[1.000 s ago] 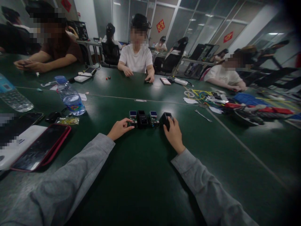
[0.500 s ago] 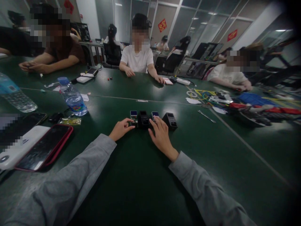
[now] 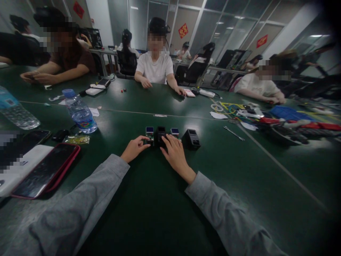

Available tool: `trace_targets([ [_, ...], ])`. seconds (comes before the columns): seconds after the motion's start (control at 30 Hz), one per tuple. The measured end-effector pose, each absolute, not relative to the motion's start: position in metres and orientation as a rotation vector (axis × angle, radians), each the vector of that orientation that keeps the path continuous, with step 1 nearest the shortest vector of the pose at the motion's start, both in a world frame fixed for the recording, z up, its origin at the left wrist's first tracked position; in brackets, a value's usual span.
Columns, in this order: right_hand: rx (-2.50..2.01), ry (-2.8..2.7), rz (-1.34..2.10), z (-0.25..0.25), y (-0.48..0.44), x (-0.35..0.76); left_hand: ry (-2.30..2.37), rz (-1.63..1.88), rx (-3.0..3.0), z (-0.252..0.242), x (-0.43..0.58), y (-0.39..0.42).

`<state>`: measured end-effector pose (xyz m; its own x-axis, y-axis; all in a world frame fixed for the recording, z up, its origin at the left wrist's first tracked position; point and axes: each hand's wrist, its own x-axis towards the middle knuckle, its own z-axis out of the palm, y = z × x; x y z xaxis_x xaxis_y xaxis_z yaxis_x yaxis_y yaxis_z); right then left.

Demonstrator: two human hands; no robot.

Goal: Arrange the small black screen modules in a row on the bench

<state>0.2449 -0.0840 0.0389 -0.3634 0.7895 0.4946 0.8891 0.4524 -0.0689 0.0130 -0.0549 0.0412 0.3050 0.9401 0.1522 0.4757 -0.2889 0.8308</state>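
While the left hand (image 3: 134, 149) pinches a circuit board (image 3: 149, 131), the spread right hand (image 3: 175, 153) seemingly touches a black case (image 3: 161, 131).

dim — soft glare on tabletop (image 3: 160, 199)

Office-like workroom: shared table (image 3: 149, 209), glass partitions (image 3: 226, 30)

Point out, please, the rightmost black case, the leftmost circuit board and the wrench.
Rightmost black case (image 3: 194, 138): head view, face with openings.
Leftmost circuit board (image 3: 149, 130): head view, its screen.
Wrench (image 3: 233, 133): head view, its shaft.
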Motion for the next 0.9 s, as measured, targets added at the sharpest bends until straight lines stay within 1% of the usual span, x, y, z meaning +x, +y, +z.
trace_targets([
  [0.9,-1.391,-2.234,-0.206,0.04,-0.0859,0.2452,1.287,0.839,1.956,0.0424,0.0139,-0.0558],
])
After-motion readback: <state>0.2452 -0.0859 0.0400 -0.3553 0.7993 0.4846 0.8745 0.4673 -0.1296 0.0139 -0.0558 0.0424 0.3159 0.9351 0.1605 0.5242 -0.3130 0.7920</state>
